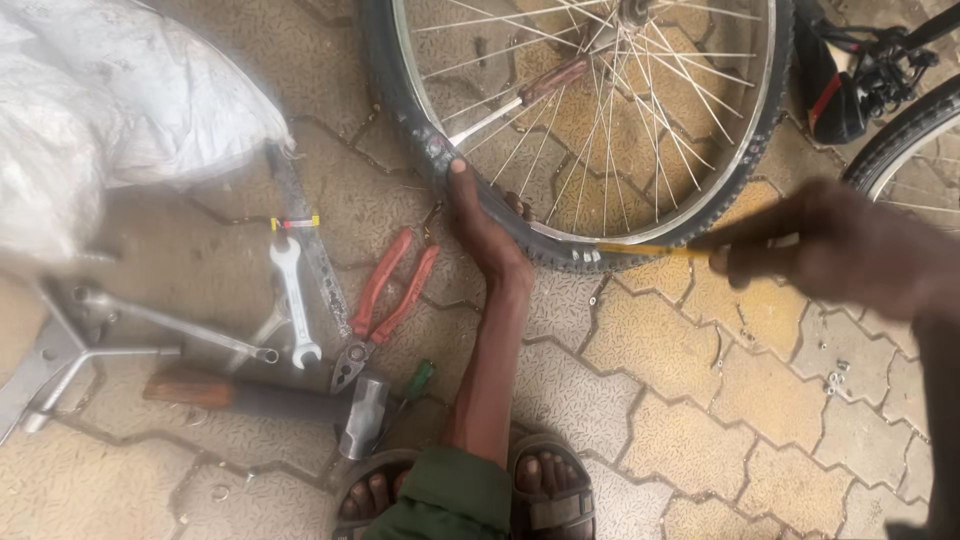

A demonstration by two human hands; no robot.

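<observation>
A bicycle wheel point(590, 120) with a black tyre and many thin spokes lies on the paving. My left hand point(482, 225) grips the tyre at its lower left edge, thumb on the outer side. My right hand point(815, 245), blurred, holds a yellow-handled tool point(650, 250) whose tip meets the tyre's lower rim.
Red-handled pliers point(385, 300), a silver spanner point(292, 295), a flat metal file point(305, 235), a hammer point(270, 398), a green-handled screwdriver point(415, 382) and a cross wrench point(80, 345) lie at left. A white sack point(100, 110) fills the top left. Another bicycle point(900, 110) stands at right. My sandalled feet point(470, 495) are below.
</observation>
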